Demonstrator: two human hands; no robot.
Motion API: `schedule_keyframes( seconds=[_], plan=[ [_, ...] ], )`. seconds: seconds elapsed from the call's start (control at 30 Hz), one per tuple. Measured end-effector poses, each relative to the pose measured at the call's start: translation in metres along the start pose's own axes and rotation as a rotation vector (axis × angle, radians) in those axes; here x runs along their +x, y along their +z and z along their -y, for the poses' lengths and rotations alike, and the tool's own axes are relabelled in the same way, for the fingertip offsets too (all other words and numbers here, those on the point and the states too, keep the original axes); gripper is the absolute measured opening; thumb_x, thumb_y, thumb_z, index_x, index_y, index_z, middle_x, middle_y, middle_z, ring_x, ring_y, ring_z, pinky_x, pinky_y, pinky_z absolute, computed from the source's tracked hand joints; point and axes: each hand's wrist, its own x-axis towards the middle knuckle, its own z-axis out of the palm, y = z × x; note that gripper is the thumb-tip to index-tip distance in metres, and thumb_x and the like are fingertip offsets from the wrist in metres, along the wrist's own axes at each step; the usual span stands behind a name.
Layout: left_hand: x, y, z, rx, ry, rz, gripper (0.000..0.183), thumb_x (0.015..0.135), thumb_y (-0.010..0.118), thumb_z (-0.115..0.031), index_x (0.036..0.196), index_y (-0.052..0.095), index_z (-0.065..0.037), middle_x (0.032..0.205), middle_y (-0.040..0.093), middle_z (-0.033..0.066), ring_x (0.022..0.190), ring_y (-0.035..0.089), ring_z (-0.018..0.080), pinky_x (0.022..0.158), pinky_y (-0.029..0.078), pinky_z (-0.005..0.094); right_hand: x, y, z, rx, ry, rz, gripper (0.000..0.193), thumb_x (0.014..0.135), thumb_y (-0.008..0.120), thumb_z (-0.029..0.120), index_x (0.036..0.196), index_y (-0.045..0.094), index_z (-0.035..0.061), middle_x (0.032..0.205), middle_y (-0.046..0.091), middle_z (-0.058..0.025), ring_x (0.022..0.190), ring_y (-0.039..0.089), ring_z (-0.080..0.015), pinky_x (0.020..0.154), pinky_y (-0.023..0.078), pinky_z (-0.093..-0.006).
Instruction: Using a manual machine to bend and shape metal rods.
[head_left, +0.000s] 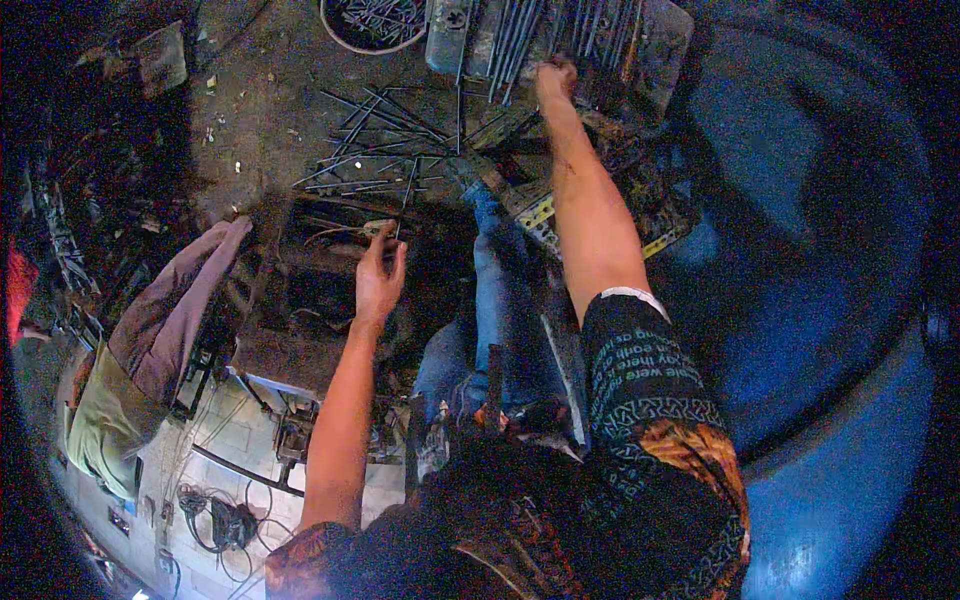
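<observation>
My left hand (377,285) is in the middle, over a dark, cluttered work spot. Its thumb and fingers are curled about the lower end of a thin metal rod (410,187), which slants up and away from them. Farther off to the right, my right hand (556,78) is closed at the near edge of a row of long metal rods (515,45). These lie side by side on a grey surface (446,45). What my right fingers grip is too dark and small to make out.
Loose rods (370,135) lie crisscrossed on the dirty floor. A round tub (332,36) of small metal pieces stands beyond them. A yellow perforated strip (538,215) is below my right forearm. Left, another person's legs (170,290) stretch inward; a large blue curved surface (820,330) fills the right.
</observation>
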Motion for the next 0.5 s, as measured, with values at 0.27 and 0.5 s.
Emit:
schedule_keyframes(
  seconds=[0.27,0.5],
  plan=[
    [-0.063,-0.038,-0.001,0.111,0.071,-0.206,0.032,0.089,0.059,-0.016,0.117,0.054,-0.002,0.096,0.064,0.0193,0.089,0.063,0.0336,0.079,0.048,0.0394,-0.142,-0.022,0.137,0.309,0.356,0.312,0.036,0.092,0.051,0.046,0.075,0.048,0.0147,0.048,0.034,0.0036,0.034,0.03,-0.0098,0.032,0.021,-0.0272],
    [-0.149,-0.078,-0.014,0.093,0.06,-0.39,0.032,0.088,0.061,-0.016,0.116,0.054,-0.002,0.091,0.065,0.0165,0.081,0.064,0.0318,0.071,0.05,0.0395,-0.274,-0.083,0.278,0.245,0.365,0.544,0.044,0.093,0.047,0.049,0.066,0.042,0.0148,0.049,0.033,0.0048,0.039,0.033,-0.007,0.036,0.024,-0.0242]
  ],
)
